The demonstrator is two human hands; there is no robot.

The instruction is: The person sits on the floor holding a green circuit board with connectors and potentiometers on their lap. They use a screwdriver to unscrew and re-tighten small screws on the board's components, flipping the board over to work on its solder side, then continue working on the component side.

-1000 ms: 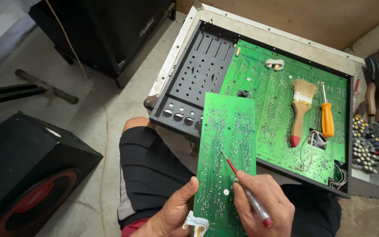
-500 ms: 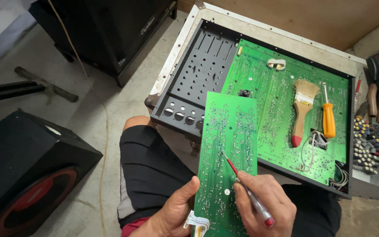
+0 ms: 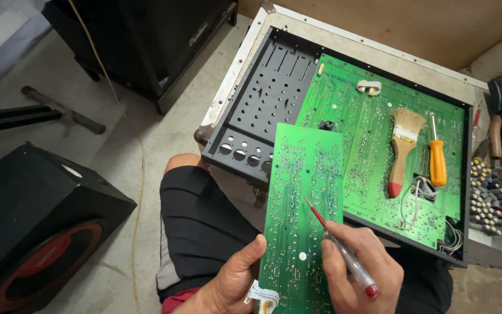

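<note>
Black equipment cabinet (image 3: 158, 40): standing at the upper left of the frame on the concrete floor (image 3: 117, 145).

Black speaker box (image 3: 36, 227) with a red-ringed cone: lying at the lower left of the frame.

Open chassis (image 3: 262, 99), dark perforated metal with a row of round holes along its near edge: sitting across the upper centre and right of the frame.

Large green circuit board (image 3: 367, 145): lying inside the chassis, solder side up.

Narrow green circuit board (image 3: 306, 215): standing in the lower centre of the frame, overlapping the near edge of the chassis, with a white connector at its lower end.

Black shorts (image 3: 204, 227): covering the person's thigh, lower centre, just left of the narrow board.

Right hand (image 3: 358, 273): gripping the narrow board's right edge, fingers (image 3: 335, 279) curling closed around a tester screwdriver.

Left hand (image 3: 228, 285): supporting the narrow board's lower left edge, thumb pressing against the edge; the remaining fingers are hiding behind the board, so their position cannot be told.

Paintbrush (image 3: 403, 148) with a wooden handle and red tip: lying on the large board, right of centre.

Orange-handled screwdriver (image 3: 437, 157): lying just beside the paintbrush, to its right.

Tester screwdriver (image 3: 341, 250), clear-bodied with red ends: pointing its tip onto the narrow board's solder side.
</note>
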